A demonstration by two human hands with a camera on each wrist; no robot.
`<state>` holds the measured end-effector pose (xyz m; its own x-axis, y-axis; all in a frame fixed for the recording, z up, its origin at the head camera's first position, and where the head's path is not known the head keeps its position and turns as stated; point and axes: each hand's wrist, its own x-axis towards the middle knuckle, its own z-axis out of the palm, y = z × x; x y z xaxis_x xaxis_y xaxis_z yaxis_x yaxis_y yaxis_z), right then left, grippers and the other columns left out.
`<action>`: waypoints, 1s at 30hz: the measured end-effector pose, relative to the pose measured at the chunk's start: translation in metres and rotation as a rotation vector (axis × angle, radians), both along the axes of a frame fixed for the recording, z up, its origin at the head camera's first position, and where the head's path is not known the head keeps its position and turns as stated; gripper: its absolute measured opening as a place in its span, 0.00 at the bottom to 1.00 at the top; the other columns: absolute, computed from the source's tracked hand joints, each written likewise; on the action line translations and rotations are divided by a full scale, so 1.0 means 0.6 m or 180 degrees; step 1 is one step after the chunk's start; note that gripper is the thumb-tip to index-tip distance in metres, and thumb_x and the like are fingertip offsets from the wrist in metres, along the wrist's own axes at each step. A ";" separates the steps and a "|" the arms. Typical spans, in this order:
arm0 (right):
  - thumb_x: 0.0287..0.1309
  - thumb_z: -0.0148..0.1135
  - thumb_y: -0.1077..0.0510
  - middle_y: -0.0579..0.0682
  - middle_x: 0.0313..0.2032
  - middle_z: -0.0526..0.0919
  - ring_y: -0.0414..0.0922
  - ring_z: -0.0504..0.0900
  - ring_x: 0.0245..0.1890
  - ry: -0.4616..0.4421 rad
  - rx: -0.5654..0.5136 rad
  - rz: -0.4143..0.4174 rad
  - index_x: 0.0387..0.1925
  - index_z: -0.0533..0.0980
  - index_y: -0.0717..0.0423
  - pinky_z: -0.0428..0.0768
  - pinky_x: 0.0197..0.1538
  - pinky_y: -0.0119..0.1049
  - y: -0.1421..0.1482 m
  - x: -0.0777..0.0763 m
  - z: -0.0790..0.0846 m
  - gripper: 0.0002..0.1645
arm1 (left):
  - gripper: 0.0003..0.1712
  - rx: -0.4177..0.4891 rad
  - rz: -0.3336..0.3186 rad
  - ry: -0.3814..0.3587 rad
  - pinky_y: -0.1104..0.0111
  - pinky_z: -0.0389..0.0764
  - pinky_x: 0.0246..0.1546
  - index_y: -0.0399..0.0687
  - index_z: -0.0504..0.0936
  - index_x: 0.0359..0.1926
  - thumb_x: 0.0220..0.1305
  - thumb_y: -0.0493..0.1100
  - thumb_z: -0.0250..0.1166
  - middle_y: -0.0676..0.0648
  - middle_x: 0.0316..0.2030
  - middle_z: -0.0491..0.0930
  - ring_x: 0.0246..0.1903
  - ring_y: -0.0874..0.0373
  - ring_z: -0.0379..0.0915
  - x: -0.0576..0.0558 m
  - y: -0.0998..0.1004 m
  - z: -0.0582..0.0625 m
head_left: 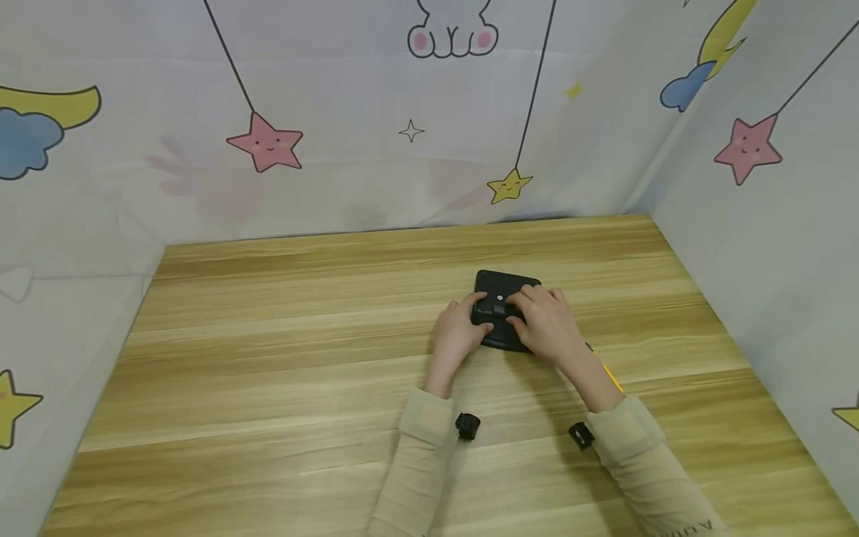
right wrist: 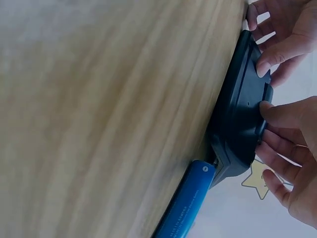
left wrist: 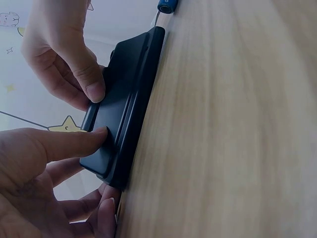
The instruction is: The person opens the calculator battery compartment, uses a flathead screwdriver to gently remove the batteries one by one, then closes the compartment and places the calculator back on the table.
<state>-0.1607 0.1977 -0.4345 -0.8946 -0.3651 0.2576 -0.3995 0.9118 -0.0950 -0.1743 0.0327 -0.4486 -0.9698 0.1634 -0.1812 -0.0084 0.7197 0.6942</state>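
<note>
A flat black hinged device (head_left: 502,282), like a folded stand, lies on the table under both hands. My left hand (head_left: 458,330) grips its left end; in the left wrist view the thumb presses the top panel (left wrist: 116,101) and the other fingers curl below the edge. My right hand (head_left: 549,322) pinches the raised middle part, thumb on the near side and fingers beyond. The right wrist view shows the right thumb on the panel's upper edge (right wrist: 247,106). The device's underside is hidden.
A slim blue bar with small print (right wrist: 185,201) lies against the device's right end. From above, a yellow edge (head_left: 611,374) shows beside my right forearm. The wood-grain table (head_left: 268,358) meets printed cloth walls (head_left: 356,171) at the back and right.
</note>
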 end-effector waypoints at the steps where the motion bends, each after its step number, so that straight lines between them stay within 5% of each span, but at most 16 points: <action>1: 0.52 0.71 0.56 0.52 0.37 0.82 0.51 0.79 0.41 -0.0010 -0.0006 0.0008 0.42 0.81 0.57 0.69 0.46 0.47 0.000 0.000 0.001 0.16 | 0.33 -0.0005 0.0003 0.0004 0.67 0.69 0.32 0.63 0.70 0.66 0.59 0.48 0.68 0.40 0.47 0.78 0.38 0.49 0.74 0.000 0.000 -0.001; 30: 0.53 0.70 0.57 0.51 0.34 0.78 0.50 0.75 0.37 0.0068 -0.0033 0.0054 0.42 0.84 0.59 0.67 0.41 0.44 0.008 0.001 -0.017 0.14 | 0.33 -0.0002 0.0062 0.0111 0.62 0.73 0.39 0.61 0.71 0.65 0.58 0.46 0.69 0.39 0.47 0.78 0.43 0.46 0.75 0.006 0.010 -0.012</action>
